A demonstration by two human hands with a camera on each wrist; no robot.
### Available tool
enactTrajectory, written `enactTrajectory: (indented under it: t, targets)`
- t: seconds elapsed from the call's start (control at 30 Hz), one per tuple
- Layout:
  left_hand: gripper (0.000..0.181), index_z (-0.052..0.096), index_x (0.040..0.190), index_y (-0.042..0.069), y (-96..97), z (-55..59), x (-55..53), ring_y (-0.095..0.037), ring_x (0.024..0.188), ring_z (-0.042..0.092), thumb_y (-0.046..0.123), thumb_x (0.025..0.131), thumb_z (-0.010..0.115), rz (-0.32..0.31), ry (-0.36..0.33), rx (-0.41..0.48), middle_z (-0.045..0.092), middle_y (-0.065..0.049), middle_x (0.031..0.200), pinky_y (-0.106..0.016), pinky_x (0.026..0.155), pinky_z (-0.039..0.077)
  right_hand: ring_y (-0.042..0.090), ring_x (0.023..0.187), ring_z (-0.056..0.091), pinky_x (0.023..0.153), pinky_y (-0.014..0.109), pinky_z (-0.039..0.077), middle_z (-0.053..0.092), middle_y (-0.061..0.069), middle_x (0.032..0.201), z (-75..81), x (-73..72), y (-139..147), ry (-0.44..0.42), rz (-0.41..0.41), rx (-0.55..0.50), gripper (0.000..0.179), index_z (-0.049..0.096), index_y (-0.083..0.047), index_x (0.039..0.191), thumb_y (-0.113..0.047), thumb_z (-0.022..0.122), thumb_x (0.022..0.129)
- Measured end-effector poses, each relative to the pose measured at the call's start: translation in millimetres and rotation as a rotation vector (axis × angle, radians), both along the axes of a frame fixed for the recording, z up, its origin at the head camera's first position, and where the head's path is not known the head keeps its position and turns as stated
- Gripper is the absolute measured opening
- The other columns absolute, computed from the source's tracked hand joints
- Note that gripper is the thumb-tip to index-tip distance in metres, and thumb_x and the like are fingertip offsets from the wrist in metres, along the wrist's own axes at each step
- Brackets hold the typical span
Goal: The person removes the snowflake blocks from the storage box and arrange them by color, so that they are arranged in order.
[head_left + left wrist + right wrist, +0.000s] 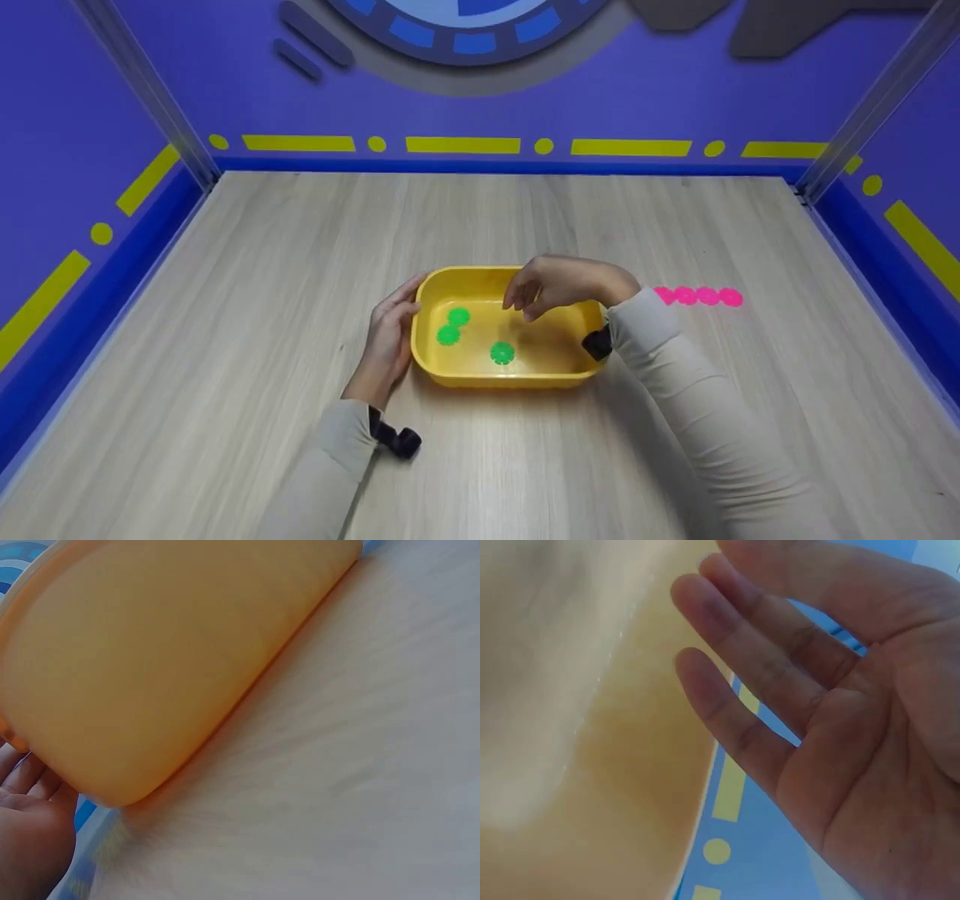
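A yellow plastic basin [510, 381] stands on the table, with green snowflake-shaped discs [502, 353] lying on its floor. Two green discs [448, 334] lie close together near its left end. At that end my left hand [390, 330] holds the basin, thumb at the rim and fingers along the outer wall. The left wrist view shows its palm and fingers [37, 784] beside the basin wall. Over the basin's right half hovers my right hand [551, 285], fingers loosely bent. In the right wrist view nothing shows between those fingers [742, 652]; the thumb tip is cut off.
A row of several pink discs [707, 296] lies on the table right of the basin, partly hidden by my right wrist. Blue panels [480, 112] with yellow markings enclose the wooden table [300, 247] at the back and both sides.
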State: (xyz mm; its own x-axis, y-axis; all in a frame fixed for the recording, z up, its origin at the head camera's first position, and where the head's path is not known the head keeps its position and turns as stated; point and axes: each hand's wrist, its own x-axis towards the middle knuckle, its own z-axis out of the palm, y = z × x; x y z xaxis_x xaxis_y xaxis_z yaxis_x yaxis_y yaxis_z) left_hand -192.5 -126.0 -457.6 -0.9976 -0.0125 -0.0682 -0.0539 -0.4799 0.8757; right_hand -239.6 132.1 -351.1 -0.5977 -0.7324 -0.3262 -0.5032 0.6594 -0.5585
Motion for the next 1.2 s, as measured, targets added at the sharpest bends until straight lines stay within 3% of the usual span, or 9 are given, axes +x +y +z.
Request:
enactTrajectory:
  t: [0.53, 0.9, 1.2]
  targets:
    - [0.054, 0.042, 0.14, -0.007, 0.4, -1.2, -0.1, -0.021, 0.142, 0.034, -0.009, 0.086, 0.038, -0.015, 0.006, 0.016, 0.039, -0.017, 0.151, -0.033, 0.118, 0.028, 0.021, 0.098, 0.066, 0.087, 0.032, 0.056, 0.072, 0.01, 0.106, -24.9, -4.7, -10, -0.053, 0.082, -0.001, 0.026, 0.071, -0.006, 0.109, -0.005, 0.071, 0.083]
    - [0.054, 0.043, 0.139, -0.008, 1.3, -0.2, 0.4, -0.021, 0.143, 0.033, -0.009, 0.086, 0.038, -0.003, 0.003, 0.013, 0.039, -0.017, 0.15, -0.032, 0.118, 0.026, 0.012, 0.089, 0.062, 0.083, 0.025, 0.054, 0.071, 0.003, 0.099, -31.7, 0.7, -22, -0.119, 0.037, 0.099, 0.025, 0.073, -0.015, 0.107, -0.006, 0.071, 0.083]
    - [0.054, 0.043, 0.14, -0.006, -0.1, 1.6, 1.0, -0.019, 0.143, 0.032, -0.008, 0.086, 0.039, -0.001, -0.006, 0.001, 0.039, -0.015, 0.151, -0.031, 0.118, 0.027, 0.01, 0.083, 0.059, 0.078, 0.022, 0.053, 0.07, 0.003, 0.095, -34.3, 2.9, -28, -0.134, 0.016, 0.124, 0.026, 0.073, -0.013, 0.106, -0.005, 0.073, 0.082]
